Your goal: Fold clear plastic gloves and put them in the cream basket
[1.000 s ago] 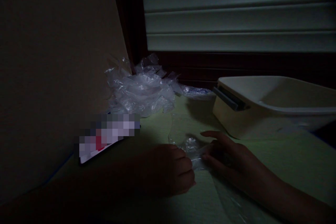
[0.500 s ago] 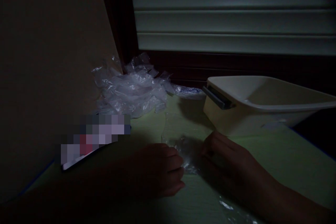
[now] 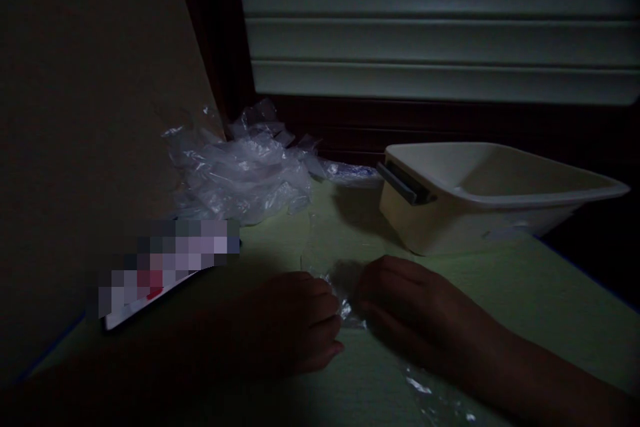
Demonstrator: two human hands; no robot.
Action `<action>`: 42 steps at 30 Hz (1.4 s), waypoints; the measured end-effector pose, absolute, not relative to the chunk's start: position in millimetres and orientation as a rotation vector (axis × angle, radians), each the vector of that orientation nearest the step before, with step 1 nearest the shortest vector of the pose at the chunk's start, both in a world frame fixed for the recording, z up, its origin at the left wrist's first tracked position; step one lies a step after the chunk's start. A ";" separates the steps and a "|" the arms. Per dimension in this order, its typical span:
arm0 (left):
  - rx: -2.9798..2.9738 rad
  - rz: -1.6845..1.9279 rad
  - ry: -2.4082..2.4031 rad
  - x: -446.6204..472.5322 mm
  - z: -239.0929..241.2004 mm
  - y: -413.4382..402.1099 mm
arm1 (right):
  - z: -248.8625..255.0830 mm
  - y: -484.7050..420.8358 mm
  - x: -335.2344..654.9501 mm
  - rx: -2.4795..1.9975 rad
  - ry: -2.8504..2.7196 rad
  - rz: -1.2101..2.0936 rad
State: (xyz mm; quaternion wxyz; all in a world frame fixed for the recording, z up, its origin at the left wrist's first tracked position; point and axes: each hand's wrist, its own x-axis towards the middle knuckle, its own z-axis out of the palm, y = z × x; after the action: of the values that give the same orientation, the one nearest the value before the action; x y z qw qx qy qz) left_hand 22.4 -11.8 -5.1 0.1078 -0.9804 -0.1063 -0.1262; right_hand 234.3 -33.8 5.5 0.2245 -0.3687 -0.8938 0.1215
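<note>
Head: clear plastic [image 3: 346, 311] between hands [image 3: 300, 321].

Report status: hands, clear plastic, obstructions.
Left hand, right hand: both curled at clear plastic, exact grip hidden. Plastic partly visible between them, over green surface. Nothing visibly blocking; crumpled plastic pile, cream bin beyond.

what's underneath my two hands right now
Crinkled clear plastic shows in the gap between your left hand and right hand, over the green tabletop. Whatever lies directly beneath the hands is covered by them, so I can't see it.
</note>
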 end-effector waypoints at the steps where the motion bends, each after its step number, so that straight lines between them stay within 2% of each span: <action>1: -2.880 -0.372 -0.318 22.0 -5.4 -12.1 | 3.3 -32.8 233.5 -1.019 -2.517 0.350; 19: -2.889 -0.376 -0.355 24.2 -5.8 -14.2 | -5.5 -29.6 230.6 -0.950 -2.587 0.254; 28: -2.933 -0.323 -0.366 23.2 -5.6 -12.9 | -6.2 -16.0 243.6 -1.095 -2.570 0.132; 42: -2.877 -0.473 -0.306 19.5 -6.3 -17.3 | -0.4 -26.4 229.3 -1.055 -2.460 0.305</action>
State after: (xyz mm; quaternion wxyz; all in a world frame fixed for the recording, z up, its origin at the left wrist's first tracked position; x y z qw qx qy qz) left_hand 19.5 -17.3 -6.3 0.1046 -0.9760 -0.1039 -0.1606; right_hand 229.3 -26.4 -0.4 0.2219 -0.3818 -0.8904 0.1105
